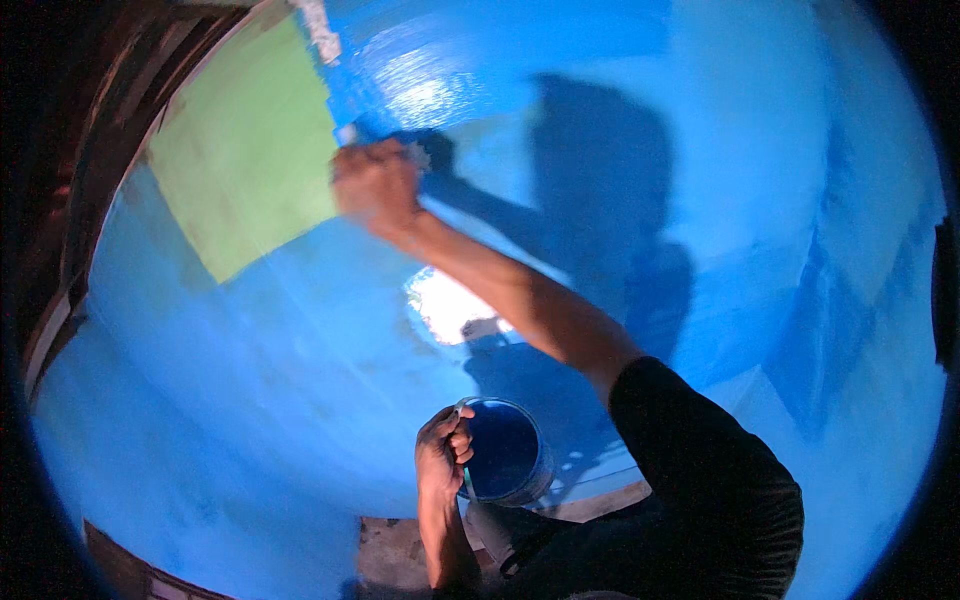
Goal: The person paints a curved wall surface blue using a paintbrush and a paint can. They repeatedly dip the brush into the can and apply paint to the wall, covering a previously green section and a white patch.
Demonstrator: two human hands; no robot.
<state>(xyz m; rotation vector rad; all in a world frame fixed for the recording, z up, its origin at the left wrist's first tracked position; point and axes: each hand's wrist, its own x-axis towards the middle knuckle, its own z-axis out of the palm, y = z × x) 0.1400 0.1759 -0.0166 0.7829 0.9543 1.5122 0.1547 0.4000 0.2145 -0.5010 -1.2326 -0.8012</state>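
My left hand (442, 454) grips the thin handle of a round bucket (547, 476) low in front of my body. Dark blue liquid, apparently paint, lies in the bucket. Higher up, my right hand (379, 184) is at a blue wall (300, 322), arm stretched up and to the left. It is closed around a blurred painting tool (375, 129), mostly hidden by the fingers; I cannot tell whether it is a brush. A light green patch (247, 157) of wall borders the hand on the left. Above the hand, glossy, wet-looking blue covers the surface.
Dark wooden beams (105, 127) run along the wall's upper left edge. A whitish rough spot (322, 34) shows at the top. Shadows of my head and arm fall on the wall. Below is a strip of grey floor (390, 551), near my leg (510, 532).
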